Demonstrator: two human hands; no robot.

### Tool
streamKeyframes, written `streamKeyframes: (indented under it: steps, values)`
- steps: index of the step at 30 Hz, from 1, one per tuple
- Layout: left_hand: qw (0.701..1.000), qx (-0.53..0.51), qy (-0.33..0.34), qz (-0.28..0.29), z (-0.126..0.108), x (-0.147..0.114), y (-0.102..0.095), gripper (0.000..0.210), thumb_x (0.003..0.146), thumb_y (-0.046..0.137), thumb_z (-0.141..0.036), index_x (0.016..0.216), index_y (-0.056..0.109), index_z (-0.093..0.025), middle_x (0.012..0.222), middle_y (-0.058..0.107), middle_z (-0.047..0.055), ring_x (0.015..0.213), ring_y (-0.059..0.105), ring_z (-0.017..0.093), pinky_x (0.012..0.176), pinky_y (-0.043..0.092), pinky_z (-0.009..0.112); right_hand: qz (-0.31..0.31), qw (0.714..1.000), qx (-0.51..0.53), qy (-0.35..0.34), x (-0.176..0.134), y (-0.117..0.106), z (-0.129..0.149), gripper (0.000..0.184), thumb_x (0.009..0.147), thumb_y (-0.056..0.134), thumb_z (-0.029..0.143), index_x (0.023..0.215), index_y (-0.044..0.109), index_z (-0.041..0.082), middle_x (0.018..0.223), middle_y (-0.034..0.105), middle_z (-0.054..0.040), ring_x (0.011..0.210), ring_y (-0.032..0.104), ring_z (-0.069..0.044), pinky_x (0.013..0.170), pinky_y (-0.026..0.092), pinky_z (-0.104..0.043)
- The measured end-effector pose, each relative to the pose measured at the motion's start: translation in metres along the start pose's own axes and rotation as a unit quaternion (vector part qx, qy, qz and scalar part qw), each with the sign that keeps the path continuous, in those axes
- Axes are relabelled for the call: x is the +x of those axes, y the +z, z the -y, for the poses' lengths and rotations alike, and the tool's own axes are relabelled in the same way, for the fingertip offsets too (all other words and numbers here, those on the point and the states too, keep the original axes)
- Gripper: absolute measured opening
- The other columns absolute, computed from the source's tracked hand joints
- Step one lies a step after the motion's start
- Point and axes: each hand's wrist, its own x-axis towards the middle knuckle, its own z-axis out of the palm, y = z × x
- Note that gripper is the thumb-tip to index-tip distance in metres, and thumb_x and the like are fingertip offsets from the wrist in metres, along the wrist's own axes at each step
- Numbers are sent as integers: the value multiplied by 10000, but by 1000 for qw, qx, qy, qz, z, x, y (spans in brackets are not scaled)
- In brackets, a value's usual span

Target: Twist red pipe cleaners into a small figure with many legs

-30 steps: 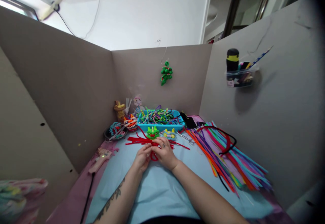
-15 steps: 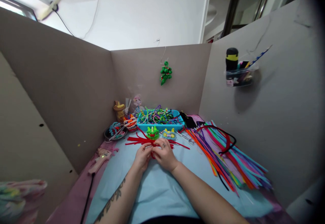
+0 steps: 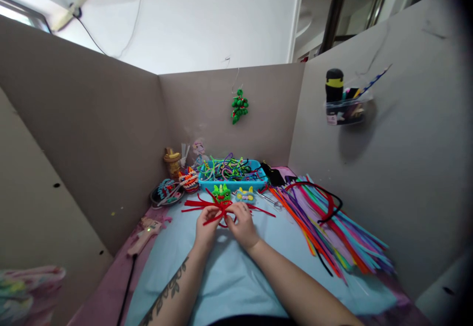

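Left hand [image 3: 206,222] and right hand [image 3: 242,225] pinch red fuzzy stems [image 3: 223,207], fingers nearly closed! Green figure [image 3: 221,193] sits at twelve o'clock, colourful bundle [image 3: 334,227] at three.

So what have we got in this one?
A person sits or stands at a cloth-covered table, working red pipe cleaners with both bare hands. The left hand and right hand pinch them near the middle, with ends sticking out around the fingers. Just beyond are a small green figure and a yellow-and-blue one, in front of a blue tray of loose strands. A multicoloured bundle lies to the right.
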Motion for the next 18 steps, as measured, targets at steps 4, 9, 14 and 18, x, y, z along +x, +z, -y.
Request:
streamKeyframes:
  steps: [4, 9, 14, 18]
  values:
    - [998, -16, -52, 34, 5, 0, 1, 339, 593, 737, -311, 846, 580, -149, 701, 663, 26, 642, 595, 133, 628, 432, 234, 0, 1000, -22, 5, -1, 3, -4, 136, 833, 454, 201, 838, 591, 197, 838, 601, -58, 836, 500, -207, 769, 383, -349]
    - [989, -71, -122, 49, 11, 1, 3, 409, 573, 748, -310, 905, 588, -133, 609, 636, -1, 532, 554, 99, 535, 394, 203, 14, 999, -41, -7, 0, 5, -9, 147, 827, 455, 161, 791, 592, 204, 801, 600, -42, 820, 482, -204, 767, 363, -353]
    - [989, -106, -99, 43, 12, 2, 3, 362, 544, 767, -254, 857, 634, -132, 764, 689, 44, 678, 611, 130, 644, 439, 227, 2, 1000, -18, 8, 1, 7, -7, 158, 830, 441, 156, 781, 584, 203, 853, 578, -50, 874, 462, -211, 805, 364, -365]
    - [994, -72, -70, 46, 11, 3, 1, 317, 565, 755, -247, 845, 651, -138, 814, 704, 56, 750, 632, 153, 713, 454, 249, -11, 999, 13, 38, 2, 9, -9, 148, 826, 436, 154, 782, 570, 196, 848, 564, -52, 888, 461, -210, 819, 372, -365]
